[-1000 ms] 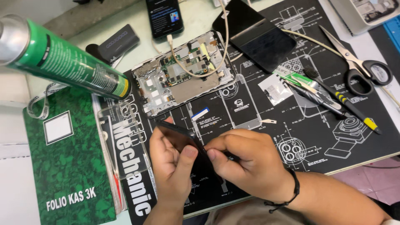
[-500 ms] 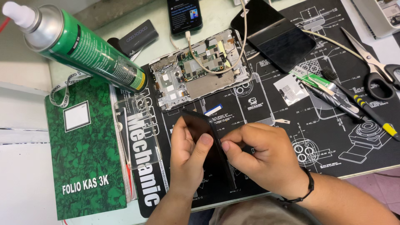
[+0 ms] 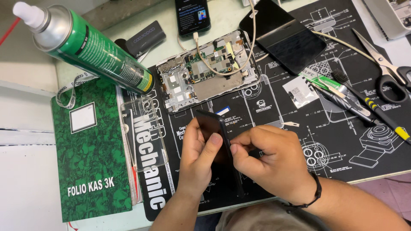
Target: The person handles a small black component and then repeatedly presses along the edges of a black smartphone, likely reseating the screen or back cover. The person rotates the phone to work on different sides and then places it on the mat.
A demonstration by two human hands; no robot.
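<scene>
Holding a thin black panel [image 3: 216, 143] on edge, we see its long axis run from far-left to near-right above the black mat [image 3: 342, 141]; left hand [image 3: 199, 160] cradles it, right hand [image 3: 267, 162] pinches its edge; beyond lies an opened phone frame [image 3: 207, 70], with a green spray can [image 3: 92, 49] far-left; our fingers hide the panel's near end.

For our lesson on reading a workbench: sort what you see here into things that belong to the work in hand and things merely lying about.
In hand:
- left hand and right hand gripping the black panel
- opened phone frame with its circuit board showing
- black repair mat beneath

Lying about:
- green spray can
- green ledger book
- scissors
- clear phone case
- lit phone
</scene>
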